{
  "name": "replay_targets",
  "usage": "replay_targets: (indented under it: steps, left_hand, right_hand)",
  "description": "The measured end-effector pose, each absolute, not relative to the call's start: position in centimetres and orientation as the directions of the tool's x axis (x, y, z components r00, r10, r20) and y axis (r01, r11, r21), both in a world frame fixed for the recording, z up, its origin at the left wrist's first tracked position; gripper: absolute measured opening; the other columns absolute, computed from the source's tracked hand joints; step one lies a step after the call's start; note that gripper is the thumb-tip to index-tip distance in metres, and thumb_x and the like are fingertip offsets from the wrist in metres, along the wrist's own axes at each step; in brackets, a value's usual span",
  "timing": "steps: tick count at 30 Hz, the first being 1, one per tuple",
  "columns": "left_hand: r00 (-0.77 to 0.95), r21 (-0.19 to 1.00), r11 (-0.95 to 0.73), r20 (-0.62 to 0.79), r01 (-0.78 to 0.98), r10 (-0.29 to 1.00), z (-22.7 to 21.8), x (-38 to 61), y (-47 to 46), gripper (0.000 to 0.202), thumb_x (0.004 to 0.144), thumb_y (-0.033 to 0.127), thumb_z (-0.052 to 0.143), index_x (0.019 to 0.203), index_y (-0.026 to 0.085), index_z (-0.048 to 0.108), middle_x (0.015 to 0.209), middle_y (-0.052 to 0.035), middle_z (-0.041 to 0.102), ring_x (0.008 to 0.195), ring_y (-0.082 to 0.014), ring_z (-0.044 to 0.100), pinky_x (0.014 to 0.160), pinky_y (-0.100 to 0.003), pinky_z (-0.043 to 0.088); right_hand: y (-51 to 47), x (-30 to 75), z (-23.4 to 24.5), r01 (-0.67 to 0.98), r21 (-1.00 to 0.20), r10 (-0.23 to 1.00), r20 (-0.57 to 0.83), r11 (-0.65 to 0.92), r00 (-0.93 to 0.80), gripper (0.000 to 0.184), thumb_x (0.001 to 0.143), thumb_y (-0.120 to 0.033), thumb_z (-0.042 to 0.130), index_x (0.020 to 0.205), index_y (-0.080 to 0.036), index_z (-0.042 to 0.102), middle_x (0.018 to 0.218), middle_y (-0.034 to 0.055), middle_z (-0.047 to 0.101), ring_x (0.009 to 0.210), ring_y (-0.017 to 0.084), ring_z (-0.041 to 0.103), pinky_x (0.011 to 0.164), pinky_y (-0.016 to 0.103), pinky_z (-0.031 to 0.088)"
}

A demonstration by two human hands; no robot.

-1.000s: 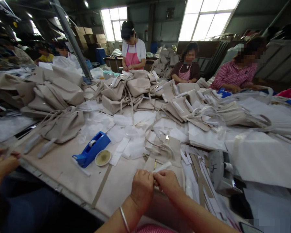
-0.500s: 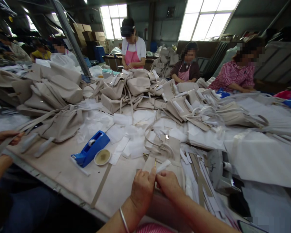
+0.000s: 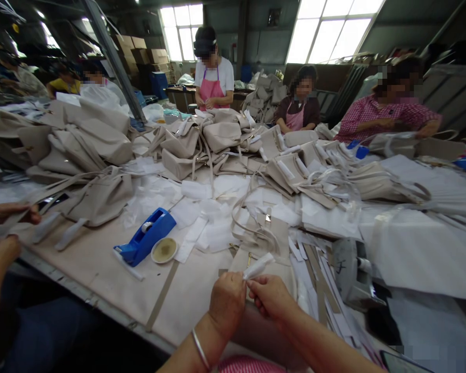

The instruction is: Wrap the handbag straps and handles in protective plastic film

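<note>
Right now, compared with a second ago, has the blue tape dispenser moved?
No; judged against the brown strip on the tabletop, the blue tape dispenser sits in the same place.

There are the wearer's two hands (image 3: 227,303) (image 3: 273,298), one white strip (image 3: 259,266) between them, one bracelet (image 3: 200,349), two tape dispensers (image 3: 155,234) (image 3: 347,269), one round dish (image 3: 164,250), two big windows (image 3: 183,33) (image 3: 329,33), one slanted post (image 3: 114,62) and, right of it, three co-workers (image 3: 214,85) (image 3: 300,106) (image 3: 380,119); the bags (image 3: 221,138) lie too heaped to count.

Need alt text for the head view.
A person's left hand and right hand meet at the end of white wrapping over a beige handbag on a worktable. A blue tape dispenser lies left, a grey tape dispenser right; co-workers are beyond piled handbags.
</note>
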State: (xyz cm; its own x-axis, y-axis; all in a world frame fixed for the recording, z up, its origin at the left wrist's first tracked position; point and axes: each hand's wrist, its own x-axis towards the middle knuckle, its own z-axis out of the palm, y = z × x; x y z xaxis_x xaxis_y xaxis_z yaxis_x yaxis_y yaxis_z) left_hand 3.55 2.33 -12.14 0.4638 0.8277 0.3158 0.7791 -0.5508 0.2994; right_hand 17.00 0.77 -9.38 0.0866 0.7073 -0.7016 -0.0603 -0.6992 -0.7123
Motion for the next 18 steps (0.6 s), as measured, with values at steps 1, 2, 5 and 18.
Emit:
replay_targets:
  steps: [1, 2, 5, 18]
  left_hand:
    - [0.446, 0.328, -0.531, 0.302, 0.781, 0.842, -12.1, 3.6, 2.4, 0.019, 0.087, 0.01, 0.048, 0.075, 0.018, 0.06, 0.071, -0.0062, 0.065, 0.069, -0.0228, 0.062, 0.065, -0.034, 0.048]
    - [0.423, 0.367, -0.502, 0.278, 0.783, 0.862, -12.0, 3.5, 2.5, 0.019, 0.087, 0.011, 0.047, 0.077, 0.017, 0.062, 0.072, -0.0067, 0.066, 0.07, -0.0229, 0.063, 0.066, -0.034, 0.048]
    - [0.362, 0.557, -0.358, 0.108, 0.749, 0.926, -11.1, 3.3, 3.2, 0.02, 0.087, 0.014, 0.047, 0.081, 0.017, 0.066, 0.075, -0.0069, 0.069, 0.073, -0.022, 0.065, 0.068, -0.032, 0.048]
    - [0.406, 0.951, 0.115, -0.229, 0.286, 0.885, -9.3, 1.5, 5.0, 0.032, 0.088, 0.034, 0.055, 0.108, 0.016, 0.071, 0.102, -0.0086, 0.074, 0.093, -0.023, 0.067, 0.085, -0.03, 0.051]
  right_hand:
    - [0.9, 17.0, -9.5, -0.071, -0.71, 0.705, -0.705, -0.701, 0.078, 0.027, 0.077, -0.038, 0.059, 0.06, -0.019, 0.053, 0.041, -0.0074, 0.043, 0.032, 0.006, 0.029, 0.036, 0.021, 0.017]
    - [1.0, 16.9, -9.7, -0.075, -0.716, 0.712, -0.698, -0.694, 0.074, 0.026, 0.077, -0.038, 0.059, 0.06, -0.019, 0.053, 0.041, -0.0074, 0.042, 0.032, 0.006, 0.029, 0.036, 0.021, 0.017]
    - [1.4, 16.9, -10.2, -0.016, -0.804, 0.797, -0.591, -0.594, 0.121, 0.022, 0.074, -0.034, 0.059, 0.059, -0.017, 0.056, 0.044, -0.0054, 0.046, 0.039, 0.008, 0.037, 0.041, 0.022, 0.026]
    - [2.7, 16.3, -10.7, 0.163, -0.909, 0.917, -0.356, -0.384, 0.179, 0.014, 0.073, -0.022, 0.06, 0.064, -0.015, 0.067, 0.062, 0.005, 0.07, 0.062, 0.018, 0.065, 0.059, 0.025, 0.045]
